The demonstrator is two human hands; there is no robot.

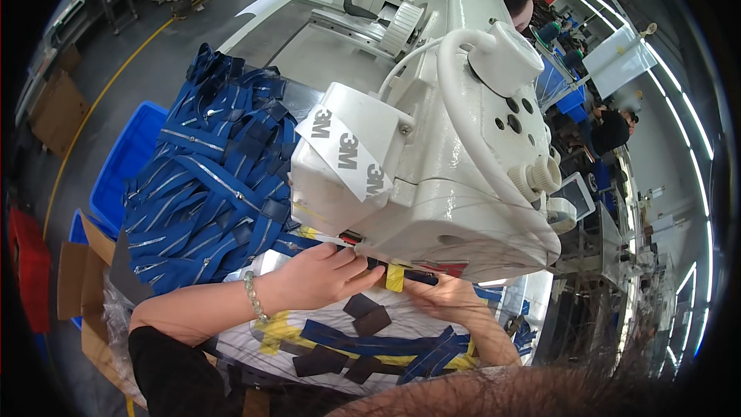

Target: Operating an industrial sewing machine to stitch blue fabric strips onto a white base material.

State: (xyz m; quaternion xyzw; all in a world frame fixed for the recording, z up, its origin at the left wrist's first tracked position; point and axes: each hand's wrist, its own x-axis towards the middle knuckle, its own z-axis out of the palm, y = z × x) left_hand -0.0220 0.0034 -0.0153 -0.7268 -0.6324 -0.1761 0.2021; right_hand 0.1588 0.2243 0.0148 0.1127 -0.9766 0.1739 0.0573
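Note:
Under the head of a white industrial sewing machine (471, 208), both my hands are at a narrow dark strip (421, 276). My left hand (332, 272), a beaded bracelet on its wrist, comes in from the left with fingers bent and closed on the strip's left part. At the strip's right end is my right hand (446, 298), its fingers closed there and partly covered by the machine head. A yellow tape piece (394, 278) shows between the hands. In front lie dark fabric patches (372, 320) and blue zipper strips (340, 337) on the white, yellow-taped work surface (285, 320).
Left of the machine head a large pile of blue zippers (216, 177) covers the table. Beyond it stand a blue bin (127, 162) and an opened cardboard box (93, 301). More blue zippers (525, 336) lie at the right edge. Other people are in the background.

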